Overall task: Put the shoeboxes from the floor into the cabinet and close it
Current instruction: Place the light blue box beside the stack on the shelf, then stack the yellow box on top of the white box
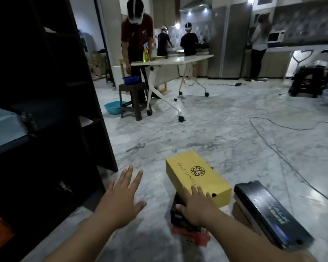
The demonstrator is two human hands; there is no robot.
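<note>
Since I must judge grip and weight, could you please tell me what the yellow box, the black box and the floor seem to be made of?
Yellow box: probably matte cardboard, with printed logo, folded edges and a punched hole.
Black box: likely cardboard with a glossier lid, since it catches light.
Floor: looks like polished marble or marble-look tile, grey-veined and reflective.

yellow shoebox (pixel 195 176) with dark emblem, black shoebox (pixel 269 210), grey-veined white marble floor (pixel 216 133), dark cabinet (pixel 45 91)

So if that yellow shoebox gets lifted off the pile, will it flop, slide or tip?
The yellow shoebox looks like stiff cardboard with crisp edges, so it probably keeps its shape. It sits askew, overhanging the darker boxes beneath, so a push might tip or slide it. The right hand rests flat on its near end, which probably steadies it.
</note>
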